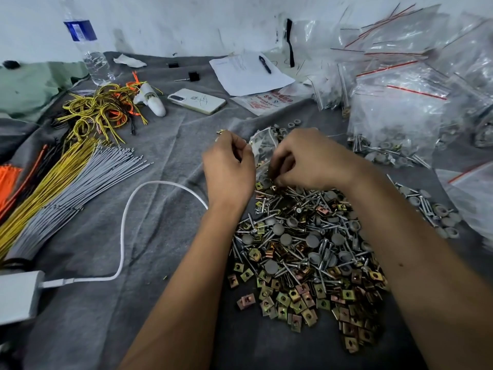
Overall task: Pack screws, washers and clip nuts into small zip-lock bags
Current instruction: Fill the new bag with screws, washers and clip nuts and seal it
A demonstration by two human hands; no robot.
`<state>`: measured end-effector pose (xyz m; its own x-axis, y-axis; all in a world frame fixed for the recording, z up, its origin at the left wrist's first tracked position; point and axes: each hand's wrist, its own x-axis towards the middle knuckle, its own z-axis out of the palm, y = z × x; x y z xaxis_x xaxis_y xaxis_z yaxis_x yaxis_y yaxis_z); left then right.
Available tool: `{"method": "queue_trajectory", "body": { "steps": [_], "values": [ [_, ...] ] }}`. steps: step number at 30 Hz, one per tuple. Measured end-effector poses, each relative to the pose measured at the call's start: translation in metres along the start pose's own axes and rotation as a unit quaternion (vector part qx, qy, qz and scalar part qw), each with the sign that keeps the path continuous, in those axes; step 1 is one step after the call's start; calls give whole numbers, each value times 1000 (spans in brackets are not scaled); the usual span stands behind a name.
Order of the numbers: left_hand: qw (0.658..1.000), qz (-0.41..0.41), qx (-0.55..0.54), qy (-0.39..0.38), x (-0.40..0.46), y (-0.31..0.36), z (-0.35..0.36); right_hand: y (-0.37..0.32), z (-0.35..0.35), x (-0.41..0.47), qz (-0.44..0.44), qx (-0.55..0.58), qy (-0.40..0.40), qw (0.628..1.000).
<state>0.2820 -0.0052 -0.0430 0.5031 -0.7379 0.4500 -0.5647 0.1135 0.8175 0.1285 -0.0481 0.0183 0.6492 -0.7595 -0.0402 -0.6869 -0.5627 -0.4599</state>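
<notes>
Grey cloth [165, 222] over desk, white wall [173, 20] behind; left hand [229, 166] fingers pinching small zip-lock bag [262, 145]; right hand [306, 161] fingers curled, pinching hardware just above pile [306, 249] of screws, washers, clip nuts.

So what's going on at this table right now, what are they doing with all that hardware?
A person is bagging hardware. The left hand holds a small clear zip-lock bag that already has some screws inside, while the right hand pinches pieces at the top edge of the loose pile of screws, washers and clip nuts on the grey cloth. Filled bags are heaped to the right.
</notes>
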Motion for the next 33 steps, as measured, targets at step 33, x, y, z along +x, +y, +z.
{"method": "queue_trajectory", "body": {
  "steps": [33],
  "values": [
    [999,24,24,-15,-14,-1,1,16,35,-21,-164,-26,-42,985]
  ]
}}
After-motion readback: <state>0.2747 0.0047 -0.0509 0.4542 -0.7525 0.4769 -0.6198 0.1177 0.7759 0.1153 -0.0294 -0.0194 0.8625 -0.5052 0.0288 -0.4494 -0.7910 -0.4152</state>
